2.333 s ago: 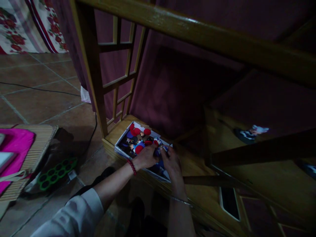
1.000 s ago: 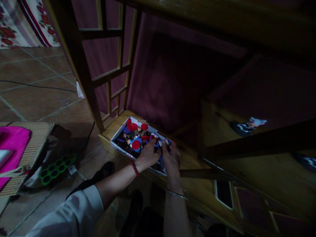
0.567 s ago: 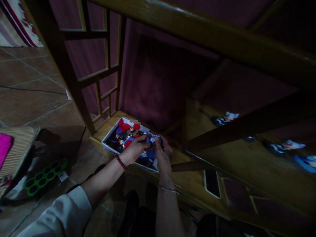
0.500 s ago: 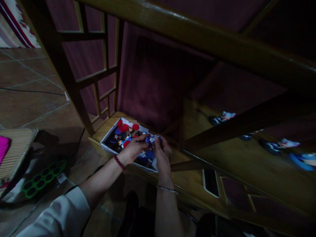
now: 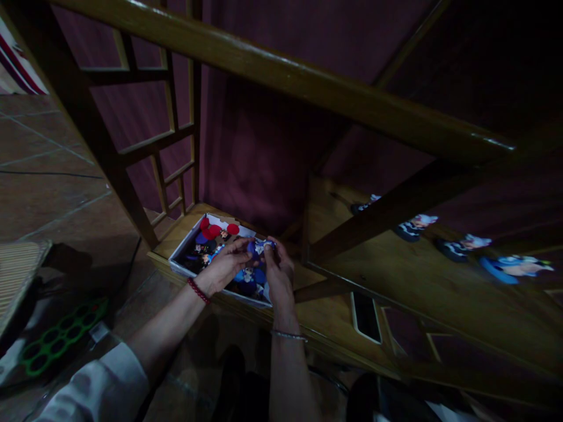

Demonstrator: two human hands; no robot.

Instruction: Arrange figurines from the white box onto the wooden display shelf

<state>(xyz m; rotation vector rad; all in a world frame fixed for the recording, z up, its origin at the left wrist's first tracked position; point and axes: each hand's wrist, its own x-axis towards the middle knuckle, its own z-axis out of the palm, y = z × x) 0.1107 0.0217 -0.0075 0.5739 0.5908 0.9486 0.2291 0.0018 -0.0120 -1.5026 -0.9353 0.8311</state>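
Over a shallow white box [image 5: 185,271], my left hand [image 5: 226,265] and my right hand [image 5: 280,274] hold a small blue-and-white figurine [image 5: 260,247] between them. Its blue part is near my left fingertips, while my right thumb presses on the white part. Fingers of both hands are closed and hide some of it. Inside the box lie several small figurines, among them a blue one [image 5: 249,274] below my hands, with red discs [image 5: 210,229] toward the far left corner. The picture is dark, so fine detail is lost.
Wooden lattice [image 5: 171,132] and a wooden rail [image 5: 281,64] frame the box. Several figurines on bases, one on a blue base [image 5: 499,272], stand on a raised shelf at right. A phone [image 5: 366,316] lies on the lower ledge. A green holed tray [image 5: 61,337] is at lower left.
The view has shifted, bringing more of the shelf figurines into sight. My hands have raised the blue-and-white figurine slightly and show more of it between the fingers.
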